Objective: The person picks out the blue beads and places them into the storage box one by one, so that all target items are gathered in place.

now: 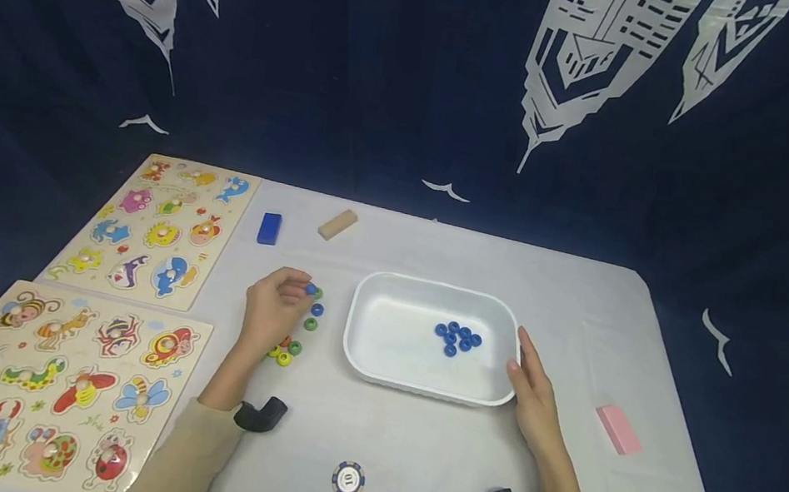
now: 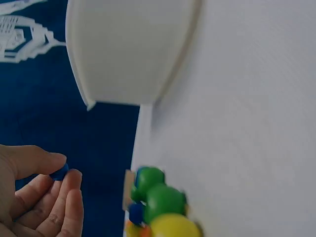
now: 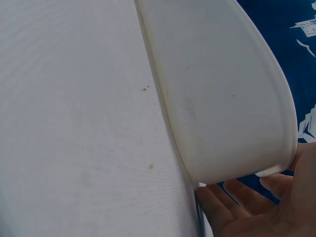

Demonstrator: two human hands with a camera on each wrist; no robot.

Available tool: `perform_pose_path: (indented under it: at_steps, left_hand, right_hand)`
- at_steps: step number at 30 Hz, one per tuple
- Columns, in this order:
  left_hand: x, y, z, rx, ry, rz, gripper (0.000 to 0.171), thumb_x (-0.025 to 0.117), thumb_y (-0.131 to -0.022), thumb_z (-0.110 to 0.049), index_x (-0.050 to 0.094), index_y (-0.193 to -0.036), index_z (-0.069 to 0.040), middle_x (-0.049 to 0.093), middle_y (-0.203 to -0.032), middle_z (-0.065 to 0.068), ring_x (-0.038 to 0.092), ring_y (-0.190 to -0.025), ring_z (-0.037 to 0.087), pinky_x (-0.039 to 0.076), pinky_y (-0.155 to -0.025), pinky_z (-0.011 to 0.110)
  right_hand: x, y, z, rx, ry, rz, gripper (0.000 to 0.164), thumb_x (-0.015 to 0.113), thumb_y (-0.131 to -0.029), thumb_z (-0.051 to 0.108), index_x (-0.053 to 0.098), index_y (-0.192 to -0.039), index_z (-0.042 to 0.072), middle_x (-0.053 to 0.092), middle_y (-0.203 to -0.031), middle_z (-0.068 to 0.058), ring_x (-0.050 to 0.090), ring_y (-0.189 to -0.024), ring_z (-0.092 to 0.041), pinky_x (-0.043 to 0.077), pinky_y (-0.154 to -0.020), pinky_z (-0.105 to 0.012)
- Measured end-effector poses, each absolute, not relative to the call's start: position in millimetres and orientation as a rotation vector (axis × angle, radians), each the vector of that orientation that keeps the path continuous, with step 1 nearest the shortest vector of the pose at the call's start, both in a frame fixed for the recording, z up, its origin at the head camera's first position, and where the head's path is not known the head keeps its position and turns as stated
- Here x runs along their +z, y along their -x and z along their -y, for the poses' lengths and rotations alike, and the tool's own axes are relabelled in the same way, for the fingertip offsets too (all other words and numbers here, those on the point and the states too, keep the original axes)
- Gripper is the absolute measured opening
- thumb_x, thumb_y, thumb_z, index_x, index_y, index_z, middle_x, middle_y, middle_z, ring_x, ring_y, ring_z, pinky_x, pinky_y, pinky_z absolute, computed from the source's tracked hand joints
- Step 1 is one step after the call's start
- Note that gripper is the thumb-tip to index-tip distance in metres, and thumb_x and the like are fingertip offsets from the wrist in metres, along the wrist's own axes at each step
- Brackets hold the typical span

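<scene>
My left hand [image 1: 275,307] pinches a small blue bead [image 2: 60,173] between thumb and fingertips, raised above the table left of the white tray [image 1: 376,376]. Under and beside this hand lie loose beads: a blue bead [image 1: 317,310], a green bead [image 1: 310,324], and several yellow, red and green ones, partly hidden by the hand. At the tray's right end, my right hand [image 1: 534,396] holds the rim, thumb over the edge and fingers [image 3: 242,195] against the outer wall. Inside the tray, several blue beads [image 1: 452,339] sit bunched right of centre.
Two wooden animal puzzle boards, one with sea animals [image 1: 207,287] and one with insects [image 1: 67,393], lie at the left. A blue block [image 1: 270,228] and a wooden block [image 1: 338,225] stand behind. A poker chip [image 1: 348,480] lies in front, a pink block [image 1: 618,430] at right.
</scene>
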State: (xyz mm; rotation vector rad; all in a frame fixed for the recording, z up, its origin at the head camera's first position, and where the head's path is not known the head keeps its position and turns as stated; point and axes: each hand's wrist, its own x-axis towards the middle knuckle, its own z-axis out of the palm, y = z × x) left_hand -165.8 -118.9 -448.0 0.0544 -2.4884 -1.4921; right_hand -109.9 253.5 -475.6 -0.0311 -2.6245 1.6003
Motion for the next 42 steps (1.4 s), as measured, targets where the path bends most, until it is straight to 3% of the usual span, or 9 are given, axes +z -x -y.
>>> perform_pose_path:
  at_steps: [10, 18, 26, 42]
  left_hand:
    - [-415, 184, 57, -1.618, 0.282, 2.485, 0.02, 0.069, -0.07, -0.005, 0.067, -0.09, -0.011, 0.062, -0.083, 0.0, 0.06, -0.073, 0.011, 0.051, -0.066, 0.018]
    - [-424, 201, 10, -1.57, 0.431, 2.664, 0.022, 0.07, -0.068, -0.005, 0.069, -0.089, -0.012, 0.062, -0.081, 0.001, 0.058, -0.069, 0.009, 0.049, -0.059, 0.015]
    - [-445, 213, -28, -1.478, 0.51, 2.917, 0.023, 0.069, -0.066, -0.003, 0.069, -0.087, -0.011, 0.063, -0.077, -0.001, 0.057, -0.07, 0.007, 0.047, -0.061, 0.014]
    - [-453, 203, -46, -1.302, 0.666, 3.02, 0.022, 0.069, -0.061, 0.001, 0.065, -0.082, -0.006, 0.06, -0.073, 0.0, 0.053, -0.066, 0.008, 0.044, -0.059, 0.014]
  right_hand:
    - [-476, 109, -255, 1.602, 0.023, 2.624, 0.049, 0.037, -0.094, 0.032, 0.02, -0.14, 0.033, 0.016, -0.147, 0.008, 0.016, -0.135, -0.023, 0.019, -0.106, -0.048]
    - [-474, 111, -253, 1.593, 0.01, 2.637, 0.05, 0.038, -0.094, 0.031, 0.019, -0.14, 0.033, 0.017, -0.147, 0.006, 0.016, -0.135, -0.024, 0.019, -0.106, -0.048]
    - [-471, 109, -253, 1.599, 0.021, 2.626, 0.05, 0.039, -0.093, 0.03, 0.02, -0.14, 0.031, 0.017, -0.147, 0.003, 0.017, -0.135, -0.026, 0.02, -0.106, -0.05]
    - [-473, 110, -253, 1.592, 0.041, 2.652, 0.05, 0.038, -0.094, 0.033, 0.019, -0.14, 0.031, 0.016, -0.148, 0.002, 0.017, -0.135, -0.027, 0.02, -0.106, -0.049]
